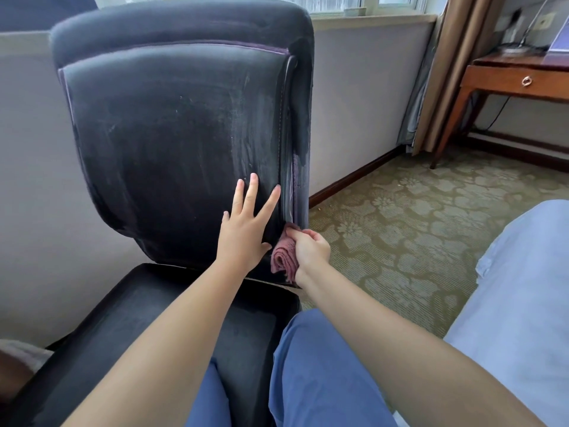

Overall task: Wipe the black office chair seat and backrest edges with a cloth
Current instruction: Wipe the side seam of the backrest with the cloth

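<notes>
Patterned carpet (400, 226), wooden desk (508, 78) far right, window wall behind black chair backrest (172, 134). Left hand (243, 232) flat on backrest, fingers straight and spread. Right hand (311, 248) clenched round bunched pink cloth (283, 257) — cloth pressed at backrest's lower right edge, just above seat (154, 318).

Both bare forearms reach up from the bottom of the frame toward its centre. The left hand (244, 224) lies flat with fingers straight and spread, palm pressed forward, thumb out to the right. Just to its right and slightly lower, the right hand (311, 249) is curled tight, knuckles up, wrist bent.
</notes>
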Available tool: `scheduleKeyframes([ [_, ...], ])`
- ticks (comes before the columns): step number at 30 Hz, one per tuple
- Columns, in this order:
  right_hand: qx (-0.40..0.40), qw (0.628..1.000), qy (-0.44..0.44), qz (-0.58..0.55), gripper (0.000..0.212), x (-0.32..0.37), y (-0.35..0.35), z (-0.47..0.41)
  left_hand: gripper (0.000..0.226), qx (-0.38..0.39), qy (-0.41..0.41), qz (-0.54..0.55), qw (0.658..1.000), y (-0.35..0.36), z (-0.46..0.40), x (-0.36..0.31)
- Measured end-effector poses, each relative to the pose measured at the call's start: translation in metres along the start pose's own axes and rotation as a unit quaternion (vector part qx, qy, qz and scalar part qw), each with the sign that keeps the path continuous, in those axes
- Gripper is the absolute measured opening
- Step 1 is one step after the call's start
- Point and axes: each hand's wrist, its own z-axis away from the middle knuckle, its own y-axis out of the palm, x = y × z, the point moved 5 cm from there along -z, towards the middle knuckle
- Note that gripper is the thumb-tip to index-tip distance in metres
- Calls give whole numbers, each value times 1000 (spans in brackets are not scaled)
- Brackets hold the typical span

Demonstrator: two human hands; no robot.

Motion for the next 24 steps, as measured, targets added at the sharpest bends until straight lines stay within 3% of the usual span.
scheduleKeyframes([
  [7,-4,991,-49,127,19,2,-9,-1,107,3,1,-28,1000,-12,0,-1],
  [10,37,980,-130,144,16,24,-5,6,109,-23,20,-75,997,-22,-3,2],
  [14,85,940,-269,191,9,70,7,19,115,-7,40,-107,993,-29,-10,-4],
  [18,71,887,-395,231,11,108,18,23,101,0,18,-25,1000,-32,-11,-20],
  [24,22,805,-524,279,20,146,35,29,76,-85,30,28,996,-48,-18,-17],
])
